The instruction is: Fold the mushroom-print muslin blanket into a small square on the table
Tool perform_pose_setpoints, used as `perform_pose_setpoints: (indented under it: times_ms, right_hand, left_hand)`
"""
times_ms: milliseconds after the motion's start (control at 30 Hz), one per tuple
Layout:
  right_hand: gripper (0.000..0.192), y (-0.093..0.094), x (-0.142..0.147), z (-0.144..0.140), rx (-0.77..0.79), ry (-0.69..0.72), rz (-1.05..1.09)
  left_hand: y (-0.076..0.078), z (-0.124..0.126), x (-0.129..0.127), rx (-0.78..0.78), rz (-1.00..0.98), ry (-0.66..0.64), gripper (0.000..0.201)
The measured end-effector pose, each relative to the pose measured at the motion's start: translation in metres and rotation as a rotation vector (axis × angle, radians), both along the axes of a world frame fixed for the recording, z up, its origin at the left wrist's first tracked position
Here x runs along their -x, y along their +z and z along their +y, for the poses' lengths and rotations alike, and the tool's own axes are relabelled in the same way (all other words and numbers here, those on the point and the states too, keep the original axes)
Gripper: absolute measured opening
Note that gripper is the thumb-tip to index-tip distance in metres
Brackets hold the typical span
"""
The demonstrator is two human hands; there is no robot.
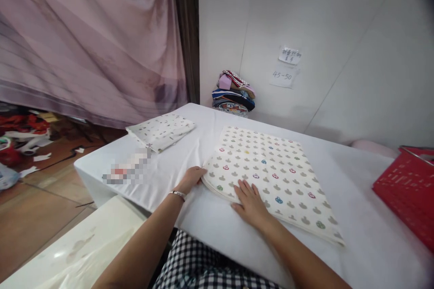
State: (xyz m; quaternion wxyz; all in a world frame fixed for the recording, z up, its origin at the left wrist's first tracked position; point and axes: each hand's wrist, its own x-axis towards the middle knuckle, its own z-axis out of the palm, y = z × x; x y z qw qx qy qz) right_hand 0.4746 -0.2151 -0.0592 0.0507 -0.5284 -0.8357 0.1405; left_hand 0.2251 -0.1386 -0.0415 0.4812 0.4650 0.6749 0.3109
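A cream cloth (267, 176) printed with grey and coloured mushrooms lies folded flat on the white-covered table in front of me. My left hand (194, 178), with a bracelet at its wrist, is closed at the cloth's near left corner; the fingertips are partly hidden by the fold. Lying flat on the near edge of the cloth, my right hand (251, 203) has its fingers spread. Farther left rests a second folded cloth (162, 132), white with small scattered prints, touched by neither hand.
The white table (111, 153) holds a pixelated item (127, 169) on the left and a red basket (407, 194) at the right edge. Behind stands a stack of folded fabrics (233, 95) against the wall. A pale surface (77, 244) sits low at left, beside a cluttered floor.
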Motion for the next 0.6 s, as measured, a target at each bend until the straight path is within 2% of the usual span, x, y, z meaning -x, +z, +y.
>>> perform_pose_setpoints:
  times_ms: [100, 200, 300, 400, 533, 600]
  right_hand:
    - [0.06, 0.012, 0.018, 0.005, -0.02, 0.024, 0.074]
    - [0.063, 0.021, 0.049, 0.017, -0.101, 0.042, 0.164]
    - [0.067, 0.025, 0.084, 0.034, -0.147, -0.008, 0.195]
    - [0.068, 0.022, 0.107, 0.051, -0.145, -0.098, 0.214]
    - [0.044, 0.017, 0.111, 0.066, -0.068, -0.138, 0.289]
    - [0.032, 0.017, 0.107, 0.07, -0.013, -0.151, 0.32]
  left_hand:
    - [0.002, 0.003, -0.004, 0.005, -0.11, 0.009, 0.02]
    - [0.005, 0.007, -0.008, 0.024, -0.22, 0.027, 0.023]
    - [0.01, 0.009, -0.011, 0.033, -0.286, 0.013, 0.023]
    - [0.012, 0.011, -0.012, 0.018, -0.29, -0.026, 0.023]
    - [0.009, 0.016, -0.004, 0.055, -0.231, -0.054, 0.03]
    - [0.006, 0.022, 0.003, 0.064, -0.196, -0.021, 0.036]
